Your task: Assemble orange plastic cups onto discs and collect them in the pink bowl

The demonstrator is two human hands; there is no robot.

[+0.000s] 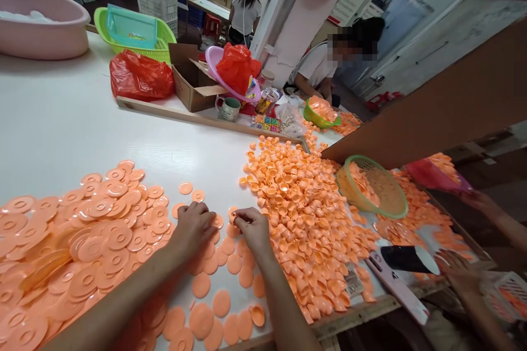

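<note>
My left hand (194, 226) is closed, palm down, with bent fingers at an orange plastic disc (218, 221) on the white table; its thumb is hidden. Just to its right, my right hand (254, 230) pinches a small orange plastic piece (233, 214), seemingly a cup, between thumb and fingertips. A wide heap of ringed orange discs (99, 230) spreads out on the left. Small orange cups (296, 192) form a large pile beyond my right hand. Between and below my forearms lie several flat discs (201, 285), some overlapping.
A wooden strip (177, 115) borders a cardboard box (191, 79), a mug (229, 109) and red bags (142, 75). A green basket (373, 186) stands right of the cups. A co-worker's hand (459, 271) is near a phone-like white object (397, 285); another person (321, 66) sits behind.
</note>
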